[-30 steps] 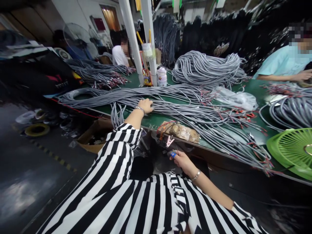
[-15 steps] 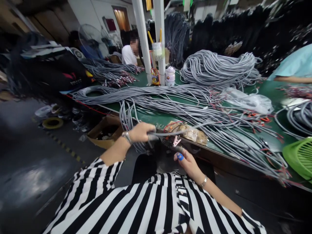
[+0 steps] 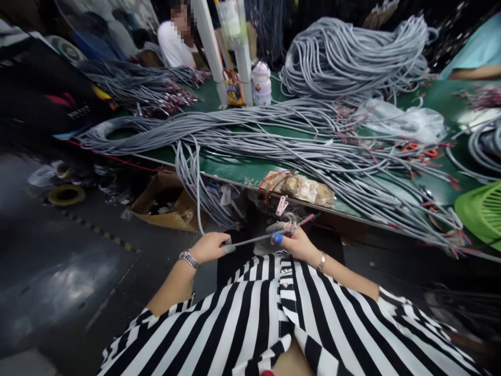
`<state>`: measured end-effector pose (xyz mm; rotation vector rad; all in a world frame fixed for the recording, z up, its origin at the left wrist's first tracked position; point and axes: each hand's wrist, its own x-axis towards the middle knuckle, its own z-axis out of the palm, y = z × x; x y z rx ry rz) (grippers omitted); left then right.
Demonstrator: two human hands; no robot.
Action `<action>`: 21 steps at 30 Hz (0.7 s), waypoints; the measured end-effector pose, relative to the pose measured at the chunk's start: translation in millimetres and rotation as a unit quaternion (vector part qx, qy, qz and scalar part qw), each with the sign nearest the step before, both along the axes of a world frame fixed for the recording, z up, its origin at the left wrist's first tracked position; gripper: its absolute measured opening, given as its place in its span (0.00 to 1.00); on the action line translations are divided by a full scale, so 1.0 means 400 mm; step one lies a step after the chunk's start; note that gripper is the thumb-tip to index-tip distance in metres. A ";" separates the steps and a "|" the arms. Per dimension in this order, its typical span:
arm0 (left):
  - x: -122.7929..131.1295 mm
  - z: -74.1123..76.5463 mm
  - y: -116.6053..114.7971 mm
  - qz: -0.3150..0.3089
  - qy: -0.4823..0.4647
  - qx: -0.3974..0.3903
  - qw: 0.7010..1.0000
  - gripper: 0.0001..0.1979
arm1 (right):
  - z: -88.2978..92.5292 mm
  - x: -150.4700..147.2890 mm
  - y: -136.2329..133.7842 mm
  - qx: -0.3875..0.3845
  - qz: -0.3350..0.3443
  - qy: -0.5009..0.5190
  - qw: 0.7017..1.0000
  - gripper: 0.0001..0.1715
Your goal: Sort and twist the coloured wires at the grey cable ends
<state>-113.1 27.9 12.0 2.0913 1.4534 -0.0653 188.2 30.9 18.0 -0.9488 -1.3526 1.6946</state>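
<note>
One grey cable (image 3: 252, 240) is stretched between my two hands, in front of the table edge. My left hand (image 3: 211, 247) is closed around it, with grey covers on the fingertips. Near the cable's reddish end, my right hand (image 3: 295, 242) pinches it; blue tape wraps one finger. Just above my right hand, a pink clip (image 3: 281, 206) hangs at the table edge, by a taped brown block (image 3: 301, 189). Behind lie long bundles of grey cables (image 3: 250, 143) with red wire ends, and some of them droop over the edge above my left hand.
The green table (image 3: 223, 172) also holds a coiled cable heap (image 3: 352, 57), a plastic bag (image 3: 403, 120), a bottle (image 3: 262, 83) and a green basket (image 3: 479, 211). A cardboard box (image 3: 168, 201) stands below at left. One person sits behind; another's arm shows at far right.
My left hand has moved down and left with the cable. My right hand, earlier below the cable, now holds it near its end. The view has tilted downward.
</note>
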 end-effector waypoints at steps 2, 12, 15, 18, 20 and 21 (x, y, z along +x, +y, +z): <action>0.034 -0.018 0.011 0.021 -0.112 -0.060 0.992 0.14 | -0.008 -0.008 0.008 -0.005 0.007 0.001 1.000 0.17; 0.290 -0.008 0.009 0.125 -0.499 -0.192 0.836 0.23 | -0.027 -0.001 0.014 0.017 0.032 -0.024 0.999 0.20; 0.288 -0.013 0.002 0.137 -0.476 -0.214 0.842 0.24 | -0.033 0.008 0.013 0.008 0.005 -0.011 1.000 0.22; 0.282 -0.028 -0.006 0.136 -0.475 -0.294 0.818 0.25 | -0.033 0.007 0.012 0.015 -0.003 -0.016 1.000 0.23; 0.285 -0.037 -0.011 0.134 -0.496 -0.338 0.788 0.26 | -0.029 0.004 0.011 0.030 -0.006 -0.035 0.999 0.22; 0.289 -0.039 -0.015 0.136 -0.517 -0.337 0.775 0.26 | -0.026 0.003 0.010 0.037 -0.008 -0.047 0.998 0.22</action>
